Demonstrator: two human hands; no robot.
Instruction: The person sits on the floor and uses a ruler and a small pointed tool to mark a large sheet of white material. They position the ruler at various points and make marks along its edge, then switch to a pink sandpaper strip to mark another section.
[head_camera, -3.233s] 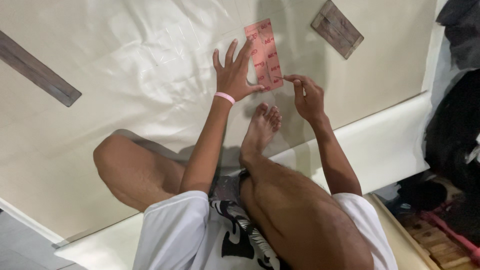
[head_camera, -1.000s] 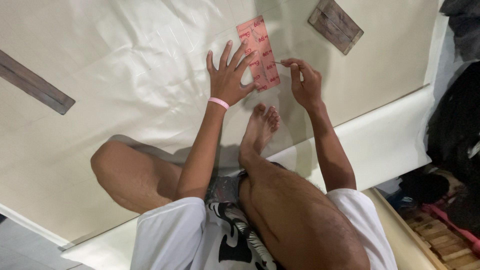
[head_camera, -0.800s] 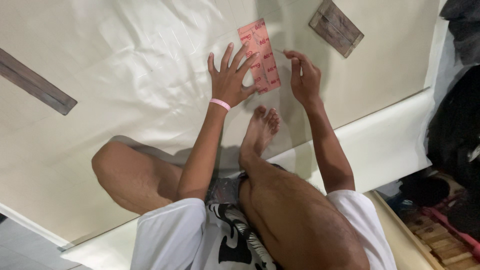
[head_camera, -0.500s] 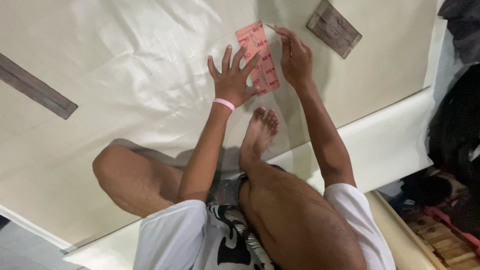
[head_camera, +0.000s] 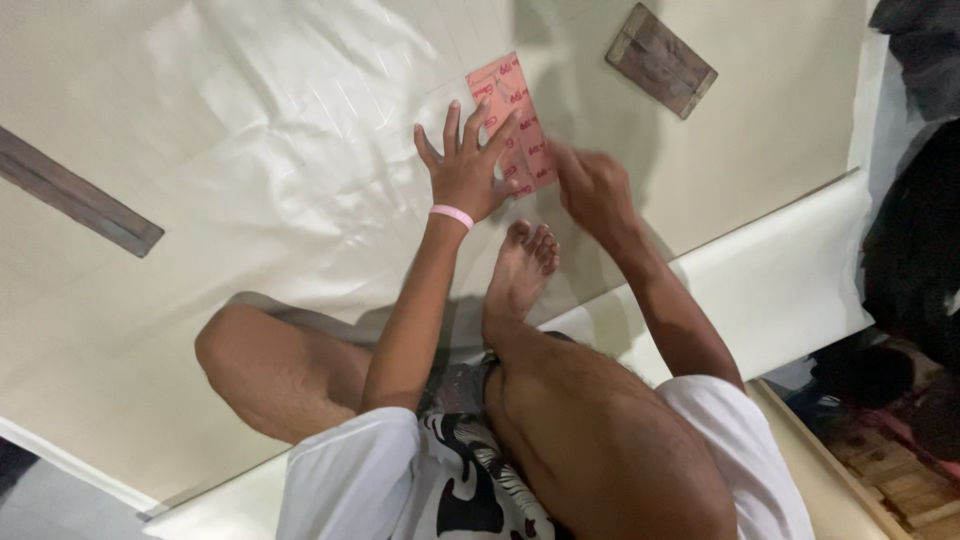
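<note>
Nearest the camera, the person sits on the floor with a bare foot (head_camera: 520, 275) planted on the cream sheet (head_camera: 250, 150), near its rolled edge (head_camera: 790, 280), likely helping to weigh it flat. Just beyond the toes, the left hand (head_camera: 465, 170) lies spread and flat, gripping nothing, fingertips pinning the pink ruler (head_camera: 513, 122) against the sheet, probably to stop it sliding. The right hand (head_camera: 592, 190) sits beside the ruler's near end, too blurred to tell its grip or contents, and farther off two dark wooden blocks (head_camera: 660, 58) rest on the sheet, one cut by the left frame edge.
</note>
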